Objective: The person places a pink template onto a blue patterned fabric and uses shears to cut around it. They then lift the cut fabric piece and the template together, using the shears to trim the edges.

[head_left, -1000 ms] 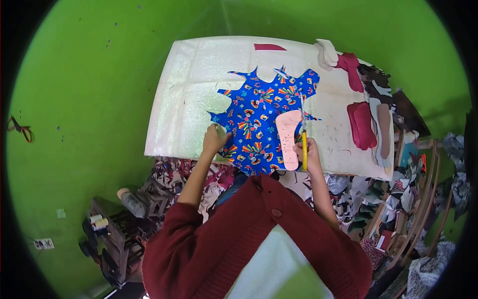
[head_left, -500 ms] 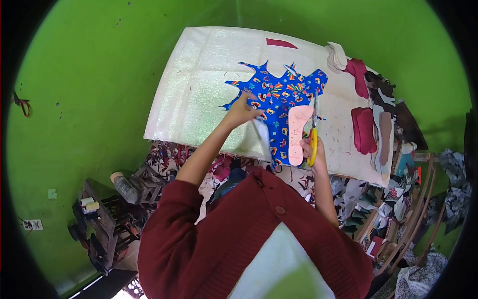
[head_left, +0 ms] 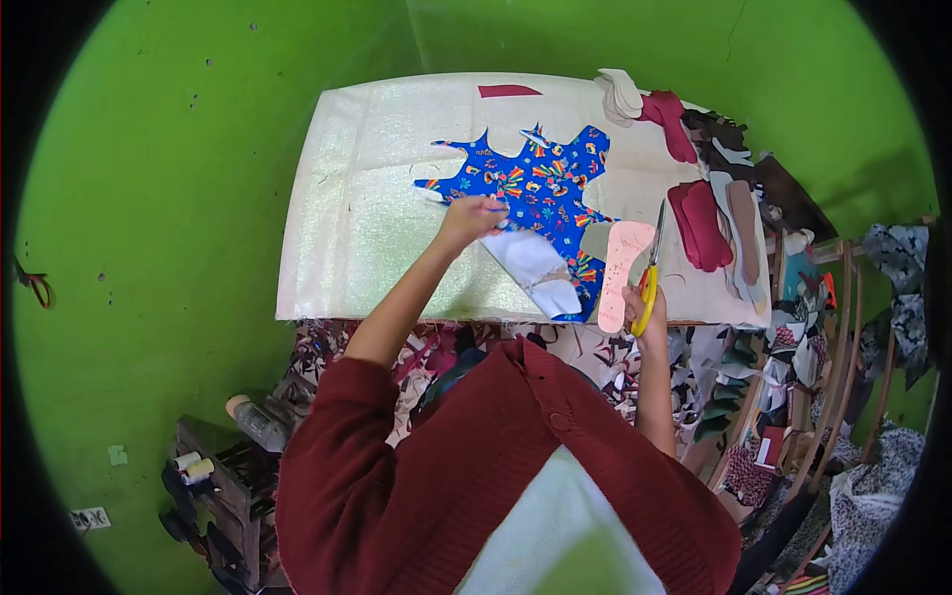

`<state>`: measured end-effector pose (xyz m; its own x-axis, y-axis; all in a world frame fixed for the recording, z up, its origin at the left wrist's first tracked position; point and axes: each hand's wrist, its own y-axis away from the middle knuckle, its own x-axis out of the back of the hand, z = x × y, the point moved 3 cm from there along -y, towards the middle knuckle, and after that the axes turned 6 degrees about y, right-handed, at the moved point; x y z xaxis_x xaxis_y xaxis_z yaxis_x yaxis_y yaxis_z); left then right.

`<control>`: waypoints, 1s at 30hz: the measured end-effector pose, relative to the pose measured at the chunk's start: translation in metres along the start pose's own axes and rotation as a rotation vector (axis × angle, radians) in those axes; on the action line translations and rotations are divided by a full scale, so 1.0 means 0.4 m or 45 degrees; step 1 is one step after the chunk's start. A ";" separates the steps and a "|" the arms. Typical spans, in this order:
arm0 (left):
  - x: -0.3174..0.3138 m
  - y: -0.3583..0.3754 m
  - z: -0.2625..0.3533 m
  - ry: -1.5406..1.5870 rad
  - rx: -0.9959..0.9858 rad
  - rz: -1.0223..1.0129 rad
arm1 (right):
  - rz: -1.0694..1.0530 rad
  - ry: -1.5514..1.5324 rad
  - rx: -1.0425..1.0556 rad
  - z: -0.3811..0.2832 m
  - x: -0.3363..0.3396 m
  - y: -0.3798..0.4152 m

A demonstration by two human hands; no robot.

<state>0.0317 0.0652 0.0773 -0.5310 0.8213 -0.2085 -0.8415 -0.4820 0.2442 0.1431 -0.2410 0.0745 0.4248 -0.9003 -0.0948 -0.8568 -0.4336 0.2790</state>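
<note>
A blue printed piece of fabric (head_left: 540,183) with a jagged, cut-out outline lies on the pale work surface. Its lower left part is turned over, so the white backing (head_left: 531,260) shows. My left hand (head_left: 470,220) pinches the fabric at that fold. In my right hand (head_left: 643,313) are scissors (head_left: 647,297) with yellow handles, their blades pointing away from me. The same hand holds a pink sole-shaped template (head_left: 620,273), and a greyish piece (head_left: 596,241) shows just left of it.
Maroon cut pieces (head_left: 698,226) and pale cut pieces (head_left: 620,97) are stacked on the right of the work surface (head_left: 357,198). A maroon strip (head_left: 510,90) lies at the far edge. Scraps cover the floor below. A wooden rack (head_left: 843,347) stands at right.
My left hand has folded the fabric's lower left part over, baring more white backing. My right hand has moved the scissors and template right, off the fabric. The view has shifted slightly.
</note>
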 end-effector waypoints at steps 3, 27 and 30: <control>0.079 0.106 -0.028 -0.089 -0.109 0.050 | -0.052 0.009 -0.050 0.029 -0.011 -0.014; 0.273 0.264 -0.255 -0.536 0.162 0.011 | -0.002 0.309 -0.156 0.371 -0.479 0.033; 0.295 0.218 -0.196 -0.847 -0.157 0.126 | 0.133 0.404 -0.081 0.337 -0.512 0.048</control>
<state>-0.1124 0.0962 -0.0001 -0.4646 0.7655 0.4451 -0.8183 -0.5632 0.1146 0.0002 -0.0699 -0.0294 0.4140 -0.8790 0.2364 -0.8847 -0.3274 0.3317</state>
